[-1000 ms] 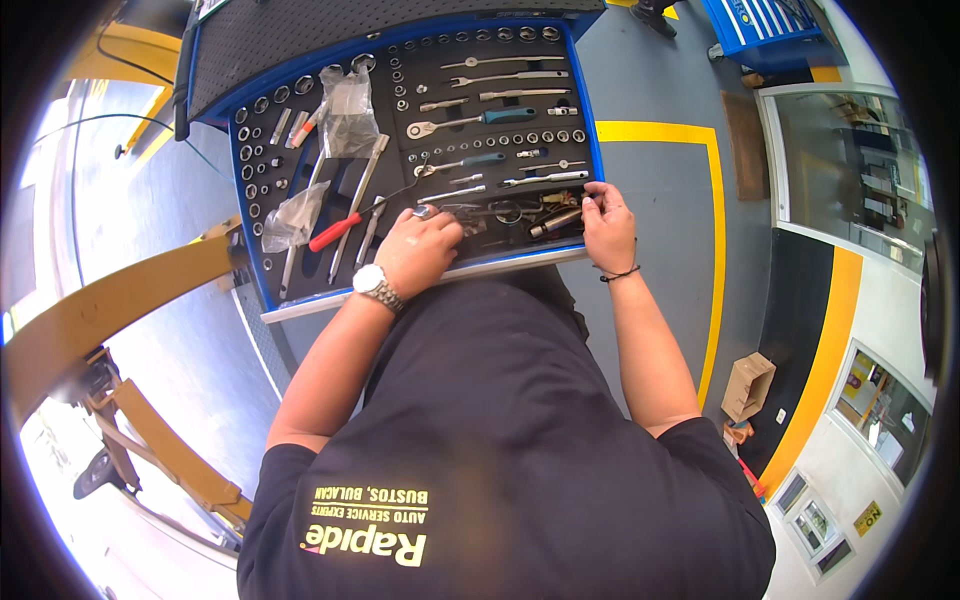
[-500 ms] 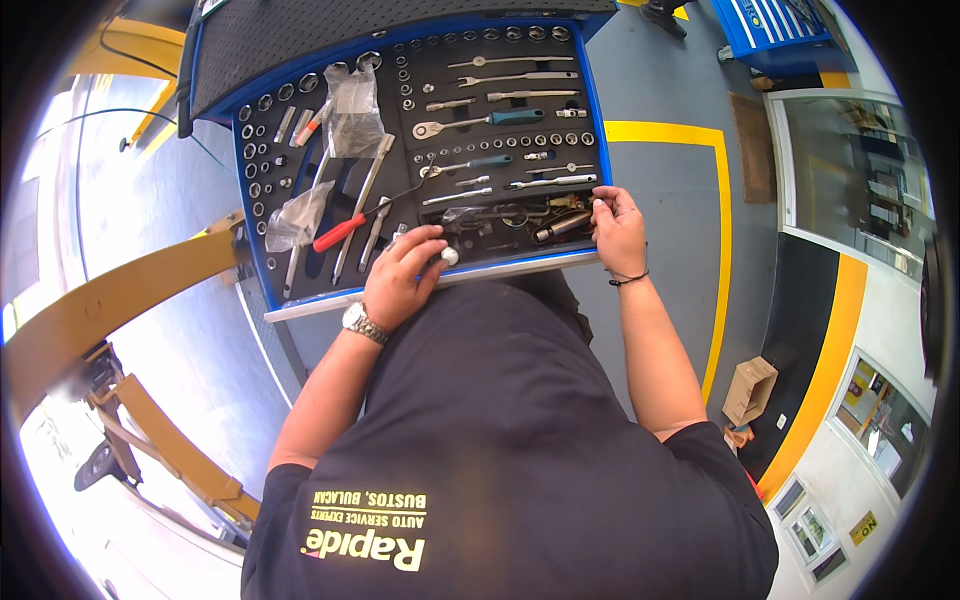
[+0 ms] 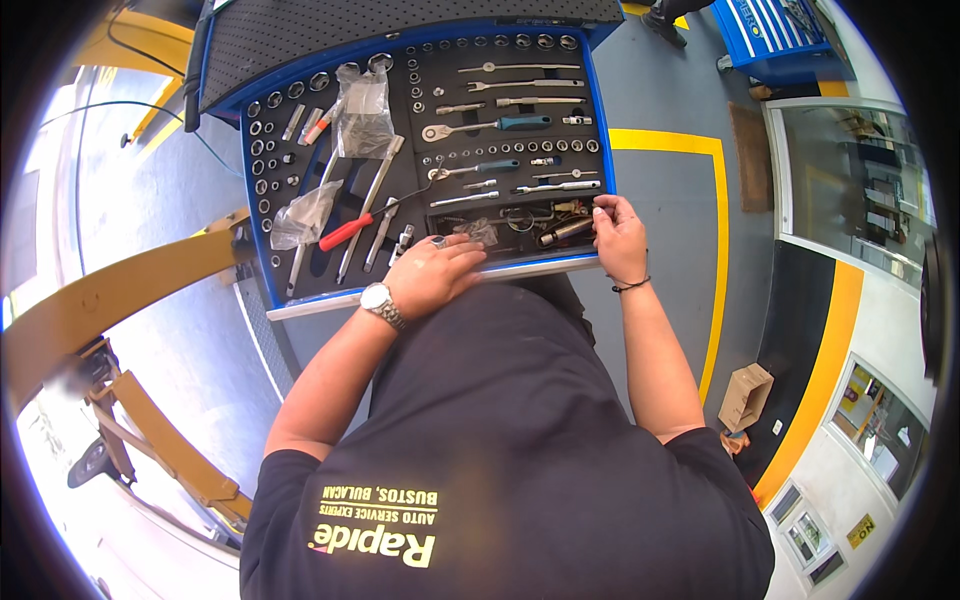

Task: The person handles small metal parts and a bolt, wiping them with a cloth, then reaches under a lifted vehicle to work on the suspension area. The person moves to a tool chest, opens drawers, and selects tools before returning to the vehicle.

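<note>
My left hand (image 3: 437, 273) lies palm down over the front edge of the tool drawer (image 3: 340, 300), fingers stretched out to the right beside the open compartment. Clear plastic, a ring and a metal cylinder (image 3: 563, 232) lie in that compartment. At the drawer's right side, my right hand (image 3: 621, 240) has its thumb and fingers bent around the blue edge. A red-handled tool with a thin dark shaft (image 3: 346, 232) rests across the foam left of the compartment. Clear plastic bags (image 3: 365, 118) cover some long bars. Ratchets (image 3: 487, 127) with teal grips sit in foam cutouts.
Sockets (image 3: 543, 42) line the drawer's back and left side. The cabinet's black ribbed top (image 3: 400, 28) is behind it. A yellow lift arm (image 3: 130, 285) reaches in from the left. At the right are a cardboard box (image 3: 746, 397) and another blue cabinet (image 3: 768, 30). A person's shoe (image 3: 664, 28) shows far back.
My left hand has slid right and flattened over the drawer's front edge. The small white round thing near its fingertips is now out of sight. My right hand stays at the drawer's side.
</note>
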